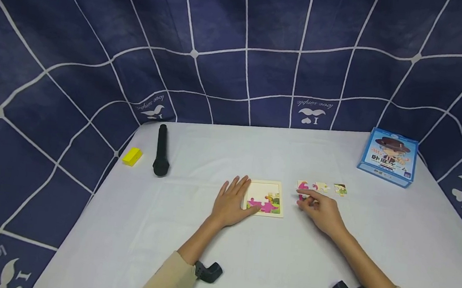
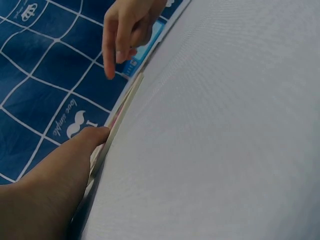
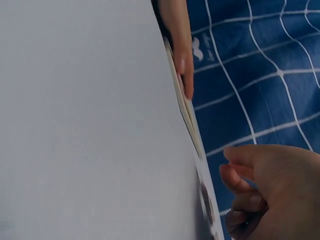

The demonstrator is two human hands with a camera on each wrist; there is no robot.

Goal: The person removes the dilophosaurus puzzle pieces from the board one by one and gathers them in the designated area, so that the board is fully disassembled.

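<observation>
My left hand (image 1: 230,204) lies with spread fingers along the left side of a small wooden jigsaw tray (image 1: 266,188), the thumb over its lower edge. Pink, green and yellow pieces fill the tray's lower and right part; its pale base shows above them. To the right, my right hand (image 1: 325,215) hovers by loose jigsaw pieces (image 1: 321,187), index finger extended and the other fingers bent. No piece shows between its thumb and index finger (image 3: 240,155) in the right wrist view. The hand partly hides a pink piece (image 1: 303,185). A green-patterned piece (image 1: 340,189) lies farther right.
A blue game box (image 1: 389,157) stands at the back right of the white-covered table (image 1: 269,265). On the left lie a black microphone (image 1: 161,155) and a yellow block (image 1: 132,156). A dark blue checked curtain (image 1: 264,72) borders the back and sides.
</observation>
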